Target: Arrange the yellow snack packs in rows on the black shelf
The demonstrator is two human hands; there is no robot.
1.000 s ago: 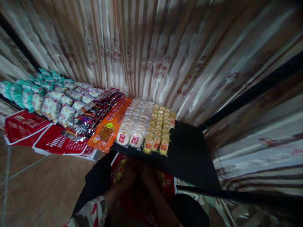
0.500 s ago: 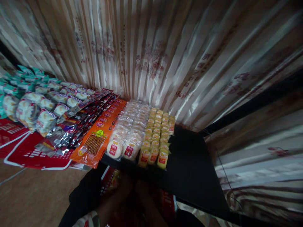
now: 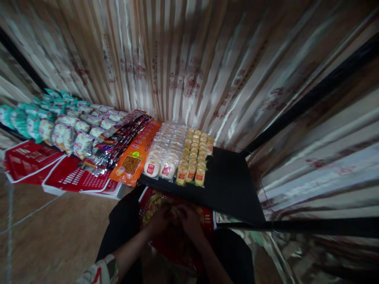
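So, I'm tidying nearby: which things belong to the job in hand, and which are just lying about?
In use, by the look:
left hand, right hand
basket between the knees
yellow items inside it
probably the yellow rows on the black shelf

Apparently just lying about:
orange pack
round white packs
teal packs
red baskets at left

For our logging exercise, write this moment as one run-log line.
left hand: in basket | right hand: in basket | grip: unclear | yellow packets: rows on shelf
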